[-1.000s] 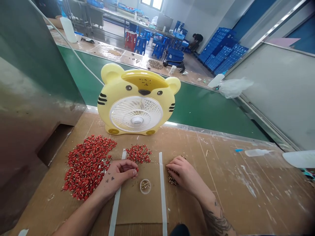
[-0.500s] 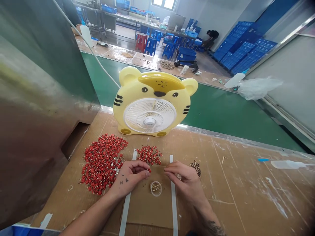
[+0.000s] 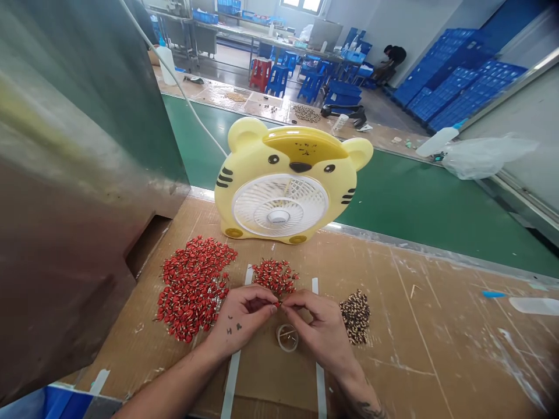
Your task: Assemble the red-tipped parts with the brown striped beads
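Observation:
My left hand (image 3: 241,317) and my right hand (image 3: 315,326) meet fingertip to fingertip over a cardboard sheet (image 3: 262,366). Both are pinched closed around a small red part (image 3: 278,303) between them. Just beyond the fingers lies a small pile of red parts (image 3: 275,273). A much larger pile of red parts (image 3: 194,285) spreads to the left of my left hand. A heap of dark speckled small parts (image 3: 356,316) sits right of my right hand. A small clear round cup (image 3: 287,337) lies below the joined fingers.
A yellow tiger-shaped fan (image 3: 290,183) stands at the far edge of the cardboard-covered bench. Behind it runs a green conveyor belt (image 3: 393,198). A metal housing (image 3: 65,174) walls off the left. A clear bottle (image 3: 535,304) lies at the right. A person crouches far back by blue crates.
My right hand left the dark speckled heap and moved left to meet my left hand; both now pinch together at the small red pile. The view has shifted left.

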A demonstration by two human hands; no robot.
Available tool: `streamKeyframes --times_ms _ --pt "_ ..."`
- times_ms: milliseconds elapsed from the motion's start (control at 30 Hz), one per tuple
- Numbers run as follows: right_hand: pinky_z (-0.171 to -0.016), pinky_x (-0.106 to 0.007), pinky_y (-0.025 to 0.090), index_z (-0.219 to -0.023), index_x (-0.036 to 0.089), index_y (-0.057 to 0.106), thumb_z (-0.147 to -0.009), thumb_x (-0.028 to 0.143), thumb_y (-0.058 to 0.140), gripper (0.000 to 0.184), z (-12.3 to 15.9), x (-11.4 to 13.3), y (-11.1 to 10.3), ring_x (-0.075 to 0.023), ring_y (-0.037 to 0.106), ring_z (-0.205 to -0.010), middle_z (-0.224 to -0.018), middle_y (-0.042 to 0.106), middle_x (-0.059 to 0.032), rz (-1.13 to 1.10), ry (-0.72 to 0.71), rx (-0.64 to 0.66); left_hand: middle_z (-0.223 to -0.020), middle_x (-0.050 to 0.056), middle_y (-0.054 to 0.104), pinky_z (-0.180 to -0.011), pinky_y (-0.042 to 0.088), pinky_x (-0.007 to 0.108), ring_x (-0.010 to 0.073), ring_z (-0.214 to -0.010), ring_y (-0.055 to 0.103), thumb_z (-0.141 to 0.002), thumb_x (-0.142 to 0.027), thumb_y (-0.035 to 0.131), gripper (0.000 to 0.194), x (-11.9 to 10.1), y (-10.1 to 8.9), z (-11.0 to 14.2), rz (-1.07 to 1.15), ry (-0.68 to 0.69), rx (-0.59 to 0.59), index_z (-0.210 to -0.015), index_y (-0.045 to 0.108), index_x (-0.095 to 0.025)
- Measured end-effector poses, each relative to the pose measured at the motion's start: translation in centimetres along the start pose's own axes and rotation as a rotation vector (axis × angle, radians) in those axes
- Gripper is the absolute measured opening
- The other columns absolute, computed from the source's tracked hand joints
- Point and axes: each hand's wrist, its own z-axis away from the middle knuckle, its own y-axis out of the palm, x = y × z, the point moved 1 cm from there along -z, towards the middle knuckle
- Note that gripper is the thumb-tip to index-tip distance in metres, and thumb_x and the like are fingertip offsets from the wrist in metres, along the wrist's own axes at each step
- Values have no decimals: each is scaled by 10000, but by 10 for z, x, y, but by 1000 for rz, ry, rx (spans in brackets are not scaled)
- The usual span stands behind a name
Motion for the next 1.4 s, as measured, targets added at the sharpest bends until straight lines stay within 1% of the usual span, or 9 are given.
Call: streamKeyframes --times_ms 267,433,667,933,1033,1100,1200,1300,1400 --pt "-641 -222 492 -864 211 692 -873 126 625 109 1 1 1 -136 671 -685 -781 721 3 46 -67 3 -796 42 722 -674 499 208 142 -741 652 -779 -87 664 128 -7 -1 1 -259 178 -31 -807 759 -168" --pt "-646 -236 493 -867 213 694 -888 137 614 113 4 1 2 -147 667 -687 -773 715 -1 91 -77 14 -813 47 742 -716 511 225 150 -762 675 -796 -86 665 147 -7 -2 1 -314 232 -12 -846 770 -175" --pt "-650 -202 507 -863 218 682 -876 173 656 54 4 2 1 -135 686 -678 -785 736 10 17 22 19 -726 46 743 -640 501 223 148 -669 671 -798 -109 680 152 -8 -5 0 -312 197 22 -821 806 -190" --pt "-626 -192 496 -805 210 681 -854 134 623 107 -1 1 3 -125 673 -642 -746 732 12 -2 43 85 -690 35 740 -587 482 220 139 -605 655 -796 -121 682 145 -8 -4 4 -425 225 18 -819 807 -189" --pt "-627 -206 513 -784 203 681 -846 161 634 88 -3 -4 1 -133 665 -639 -737 726 3 -59 88 78 -758 37 760 -637 515 226 147 -665 678 -818 -141 668 147 -6 0 0 -464 247 36 -860 798 -197" --pt "-640 -225 534 -807 196 686 -848 197 642 61 -6 -11 -3 -146 672 -658 -755 727 -10 -107 135 46 -863 43 771 -678 537 234 152 -716 691 -822 -150 668 199 -9 1 -2 -514 248 45 -980 775 -205" --pt "-669 -266 560 -868 180 691 -861 265 640 100 -13 -24 -11 -169 684 -695 -814 738 -43 -108 188 -72 -1016 76 746 -730 547 266 173 -795 690 -851 -174 632 295 -21 -10 -3 -708 276 2 -1134 711 -203" --pt "-624 -282 547 -856 172 698 -855 285 637 129 -20 -36 -13 -172 653 -638 -771 725 -46 33 187 -164 -1050 105 716 -855 508 338 230 -952 655 -919 -196 519 248 -38 -35 -3 -1057 314 -44 -1070 716 -189" --pt "-615 -286 534 -824 179 702 -851 257 624 114 -26 -43 -6 -175 635 -640 -758 708 -44 127 125 -144 -941 106 693 -775 479 343 246 -869 641 -927 -167 462 266 -48 -60 -6 -1374 135 57 -909 727 -188"
